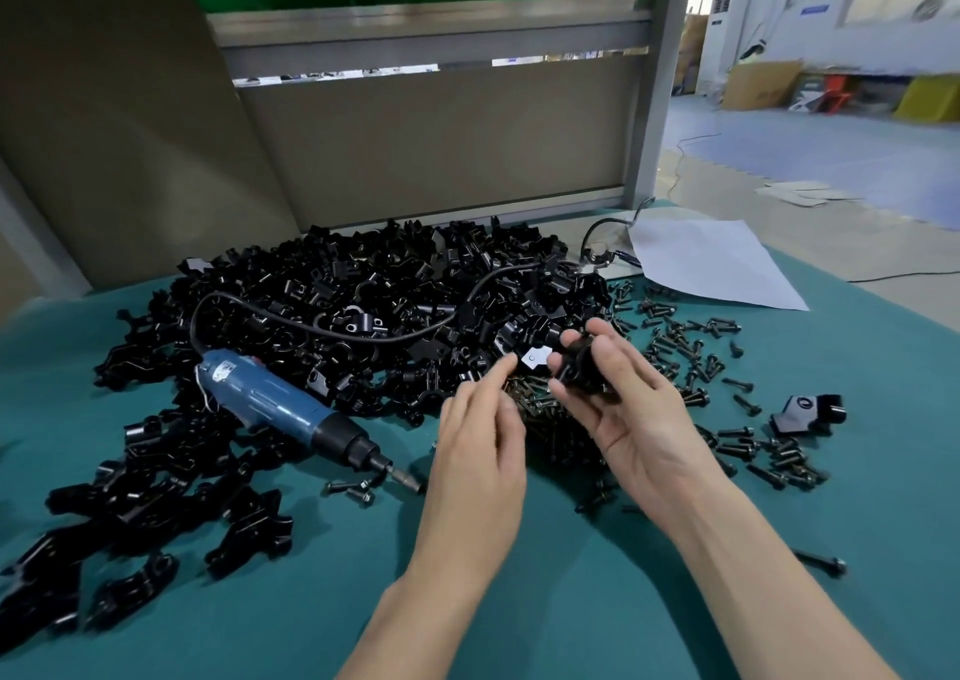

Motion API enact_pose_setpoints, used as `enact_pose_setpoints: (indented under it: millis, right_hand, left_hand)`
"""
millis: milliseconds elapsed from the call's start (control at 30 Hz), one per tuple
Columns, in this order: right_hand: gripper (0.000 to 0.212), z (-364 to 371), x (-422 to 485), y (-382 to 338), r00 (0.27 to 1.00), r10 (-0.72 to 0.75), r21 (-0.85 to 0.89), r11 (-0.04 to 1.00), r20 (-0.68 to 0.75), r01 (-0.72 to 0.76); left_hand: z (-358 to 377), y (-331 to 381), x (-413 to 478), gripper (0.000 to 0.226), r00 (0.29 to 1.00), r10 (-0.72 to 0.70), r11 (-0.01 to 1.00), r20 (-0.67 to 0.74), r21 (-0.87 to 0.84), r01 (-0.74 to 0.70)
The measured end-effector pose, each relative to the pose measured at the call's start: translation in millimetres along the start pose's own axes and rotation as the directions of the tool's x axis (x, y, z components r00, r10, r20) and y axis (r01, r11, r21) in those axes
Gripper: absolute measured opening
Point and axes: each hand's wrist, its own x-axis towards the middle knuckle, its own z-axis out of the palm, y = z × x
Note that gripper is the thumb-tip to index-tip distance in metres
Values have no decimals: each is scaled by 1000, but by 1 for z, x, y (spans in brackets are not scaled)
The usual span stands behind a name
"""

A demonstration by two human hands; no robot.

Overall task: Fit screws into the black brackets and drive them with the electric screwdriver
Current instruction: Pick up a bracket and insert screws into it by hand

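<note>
My right hand grips a black bracket between thumb and fingers, above the teal table. My left hand hovers just left of it, fingers reaching toward the bracket, with nothing visibly held. A big pile of black brackets fills the table's middle and back. Black screws lie scattered to the right, and a denser heap of screws sits under my hands. The blue electric screwdriver lies on the table to the left, tip pointing right, its black cord looping over the pile.
More brackets lie at the front left. One bracket sits alone at the right. A white sheet of paper lies at the back right. A grey partition stands behind the table. The teal tabletop spreads in front.
</note>
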Motion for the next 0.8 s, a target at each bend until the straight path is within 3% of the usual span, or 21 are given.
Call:
enact_pose_setpoints:
  millis: [133,200,333,467,800]
  right_hand:
    - [30,-2,-4,12,993,-40,-278,958,113,70]
    - [33,-1,-6,16,988,-37,-412,906,149,96]
    - [28,3,-11,21,981,-14,-620,773,193,133]
    - [24,3,-14,22,979,3,-669,731,201,135]
    - [23,3,-13,19,975,-33,-725,662,221,187]
  left_hand:
    - [1,-1,6,22,967,-246,877,-63,-440,194]
    - [2,-4,10,17,953,-299,807,-53,-547,223]
    - [-2,-10,13,12,930,-361,728,-63,-643,239]
    - [-5,-14,15,11,903,-430,634,-11,-715,293]
    - [-2,-13,16,9,909,-414,639,42,-698,323]
